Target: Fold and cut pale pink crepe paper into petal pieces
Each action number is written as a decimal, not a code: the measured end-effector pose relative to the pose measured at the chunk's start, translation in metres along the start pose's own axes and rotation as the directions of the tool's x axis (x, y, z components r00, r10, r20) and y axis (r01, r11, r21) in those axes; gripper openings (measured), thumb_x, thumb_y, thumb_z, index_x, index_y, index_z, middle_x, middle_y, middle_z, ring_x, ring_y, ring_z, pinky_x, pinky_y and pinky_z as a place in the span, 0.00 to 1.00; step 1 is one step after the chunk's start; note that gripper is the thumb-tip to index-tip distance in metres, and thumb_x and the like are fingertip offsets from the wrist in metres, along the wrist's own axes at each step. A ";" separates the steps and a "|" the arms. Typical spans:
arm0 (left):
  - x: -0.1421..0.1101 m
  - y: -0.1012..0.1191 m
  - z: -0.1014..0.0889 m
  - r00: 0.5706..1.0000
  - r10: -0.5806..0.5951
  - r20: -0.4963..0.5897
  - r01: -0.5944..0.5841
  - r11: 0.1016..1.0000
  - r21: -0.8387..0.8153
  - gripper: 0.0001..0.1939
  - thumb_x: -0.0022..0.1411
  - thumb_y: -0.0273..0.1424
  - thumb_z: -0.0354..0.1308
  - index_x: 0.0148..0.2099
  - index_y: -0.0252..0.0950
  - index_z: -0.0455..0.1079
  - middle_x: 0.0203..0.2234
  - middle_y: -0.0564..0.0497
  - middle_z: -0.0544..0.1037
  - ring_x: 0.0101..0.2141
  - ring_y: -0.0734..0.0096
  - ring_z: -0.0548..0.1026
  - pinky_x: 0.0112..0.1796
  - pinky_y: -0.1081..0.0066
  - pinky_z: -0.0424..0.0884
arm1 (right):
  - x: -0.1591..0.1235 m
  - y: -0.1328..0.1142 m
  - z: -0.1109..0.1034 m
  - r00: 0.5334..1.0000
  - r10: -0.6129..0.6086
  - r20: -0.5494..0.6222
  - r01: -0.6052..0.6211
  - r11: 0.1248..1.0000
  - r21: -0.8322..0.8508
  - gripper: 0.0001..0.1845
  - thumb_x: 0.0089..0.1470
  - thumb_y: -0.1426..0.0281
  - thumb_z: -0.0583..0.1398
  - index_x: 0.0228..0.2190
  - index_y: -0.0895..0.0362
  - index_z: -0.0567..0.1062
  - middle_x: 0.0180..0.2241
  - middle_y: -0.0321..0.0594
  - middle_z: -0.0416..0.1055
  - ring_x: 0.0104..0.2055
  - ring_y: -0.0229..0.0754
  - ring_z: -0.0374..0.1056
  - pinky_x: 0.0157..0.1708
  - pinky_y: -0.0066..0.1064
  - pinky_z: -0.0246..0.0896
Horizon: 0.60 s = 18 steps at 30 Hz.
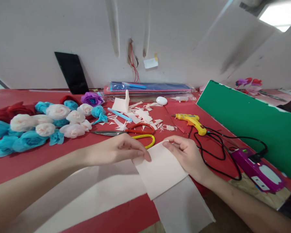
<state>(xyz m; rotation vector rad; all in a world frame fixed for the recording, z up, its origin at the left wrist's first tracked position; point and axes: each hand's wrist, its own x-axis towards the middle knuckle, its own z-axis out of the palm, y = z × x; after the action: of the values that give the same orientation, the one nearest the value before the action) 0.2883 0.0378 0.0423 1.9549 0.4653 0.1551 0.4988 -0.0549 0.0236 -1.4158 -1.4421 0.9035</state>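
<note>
Paper square [161, 176], cream and seemingly folded in layers, between both hands at the table's [126, 213] near edge.
The right hand [188, 157] is closed in a pinch on the square's far right corner, thumb on top; the left hand [124, 150] is partly curled with fingertips at the far left corner, though whether it grips the sheet cannot be told. A pale strip [99, 191] runs left along the table's near edge, and a loose flap [184, 204] under the square reaches past that edge. The paper looks very light, soft and thin, a little firmer where layers stack; it should crease easily and may tear or slip out of line if tugged. Light pinches at the corners, catching every layer, seem the best hold.
</note>
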 end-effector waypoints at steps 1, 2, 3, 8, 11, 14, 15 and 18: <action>0.000 -0.001 -0.003 0.999 -0.011 0.036 0.013 0.999 -0.037 0.13 0.64 0.33 0.52 0.39 0.37 0.78 0.33 0.51 0.80 0.34 0.69 0.75 0.35 0.77 0.69 | 0.000 0.000 0.000 1.000 0.004 -0.007 -0.004 1.000 0.004 0.11 0.52 0.62 0.59 0.25 0.57 0.73 0.18 0.32 0.65 0.19 0.33 0.57 0.16 0.23 0.48; -0.001 -0.001 -0.006 0.996 -0.027 0.084 0.034 0.996 -0.086 0.12 0.63 0.31 0.52 0.39 0.37 0.78 0.33 0.51 0.80 0.33 0.69 0.75 0.34 0.77 0.70 | 0.000 0.000 -0.001 1.000 0.010 -0.009 -0.010 1.000 0.005 0.11 0.52 0.62 0.59 0.25 0.57 0.73 0.19 0.32 0.65 0.19 0.33 0.57 0.17 0.23 0.49; -0.002 -0.001 -0.009 0.989 -0.040 0.141 0.060 0.989 -0.138 0.12 0.63 0.30 0.52 0.38 0.36 0.78 0.33 0.50 0.80 0.33 0.69 0.75 0.35 0.76 0.70 | 0.000 0.000 -0.001 1.000 0.016 -0.007 -0.016 1.000 0.004 0.11 0.52 0.62 0.59 0.25 0.57 0.73 0.19 0.33 0.65 0.19 0.33 0.58 0.17 0.23 0.49; -0.007 0.000 -0.025 0.916 -0.060 0.396 0.144 0.972 -0.184 0.13 0.61 0.31 0.53 0.33 0.32 0.78 0.28 0.44 0.80 0.29 0.65 0.75 0.34 0.70 0.71 | 0.000 0.000 -0.002 1.000 0.021 0.016 -0.022 1.000 0.020 0.11 0.51 0.62 0.60 0.26 0.57 0.74 0.19 0.32 0.65 0.19 0.32 0.57 0.17 0.22 0.49; -0.005 0.001 -0.026 0.921 -0.128 0.368 0.200 0.965 -0.167 0.14 0.58 0.35 0.55 0.28 0.32 0.76 0.22 0.46 0.78 0.25 0.67 0.74 0.30 0.71 0.70 | 0.001 0.000 -0.002 1.000 0.022 0.002 -0.022 0.999 0.044 0.11 0.52 0.62 0.59 0.26 0.57 0.73 0.19 0.32 0.64 0.19 0.31 0.56 0.17 0.22 0.48; 0.002 0.000 -0.013 0.982 -0.173 0.077 0.185 0.962 -0.199 0.16 0.61 0.40 0.51 0.31 0.35 0.72 0.23 0.51 0.76 0.26 0.70 0.73 0.29 0.74 0.68 | -0.002 -0.001 0.000 0.999 0.027 0.020 -0.028 0.999 0.033 0.12 0.52 0.62 0.59 0.26 0.58 0.73 0.18 0.31 0.63 0.18 0.31 0.54 0.16 0.22 0.46; 0.005 0.000 -0.006 0.984 -0.177 -0.005 0.173 0.966 -0.195 0.16 0.62 0.42 0.50 0.34 0.36 0.72 0.26 0.52 0.76 0.28 0.71 0.72 0.31 0.74 0.68 | -0.003 -0.001 0.002 0.999 0.028 0.032 -0.028 0.999 0.023 0.12 0.52 0.61 0.58 0.26 0.58 0.73 0.17 0.31 0.62 0.18 0.31 0.54 0.16 0.22 0.46; 0.009 -0.001 0.015 0.983 -0.182 -0.023 0.177 0.974 -0.143 0.16 0.61 0.43 0.52 0.34 0.35 0.70 0.26 0.55 0.71 0.27 0.75 0.67 0.28 0.77 0.62 | -0.007 -0.003 0.008 0.998 0.013 0.068 -0.012 1.000 -0.013 0.12 0.53 0.62 0.57 0.26 0.58 0.71 0.16 0.30 0.58 0.17 0.30 0.50 0.15 0.23 0.43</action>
<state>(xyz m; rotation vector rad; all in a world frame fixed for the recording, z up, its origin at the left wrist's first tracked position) 0.3012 0.0292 0.0343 1.7653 0.6350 0.1042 0.4901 -0.0612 0.0231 -1.4170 -1.4934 0.9594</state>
